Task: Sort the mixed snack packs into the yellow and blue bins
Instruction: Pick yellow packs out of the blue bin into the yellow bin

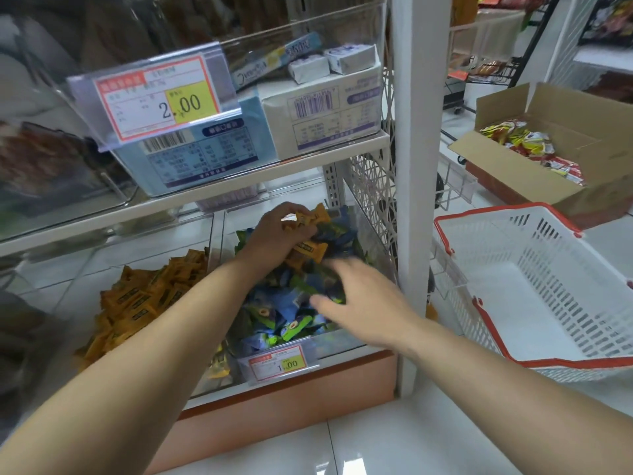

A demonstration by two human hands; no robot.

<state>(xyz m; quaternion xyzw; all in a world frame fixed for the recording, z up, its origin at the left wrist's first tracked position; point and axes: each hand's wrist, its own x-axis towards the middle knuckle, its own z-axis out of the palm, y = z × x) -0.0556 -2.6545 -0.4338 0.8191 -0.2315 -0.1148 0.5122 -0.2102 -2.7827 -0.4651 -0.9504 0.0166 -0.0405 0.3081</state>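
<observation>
Two clear bins sit side by side on the bottom shelf. The left bin (102,255) holds a heap of yellow snack packs (144,299). The right bin (368,234) holds blue and green snack packs (274,310) with a few yellow ones mixed in. My left hand (274,234) reaches into the right bin and grips several yellow packs (308,219); another yellow pack (310,250) lies just under it. My right hand (363,299), blurred, hovers over the blue packs with fingers spread and nothing visible in it.
A white shopping basket with red rim (534,289) stands to the right of the white shelf post (414,200). Behind it sits an open cardboard box (548,149) of red-yellow packets. The upper shelf carries clear bins of boxed goods and a price tag (157,97).
</observation>
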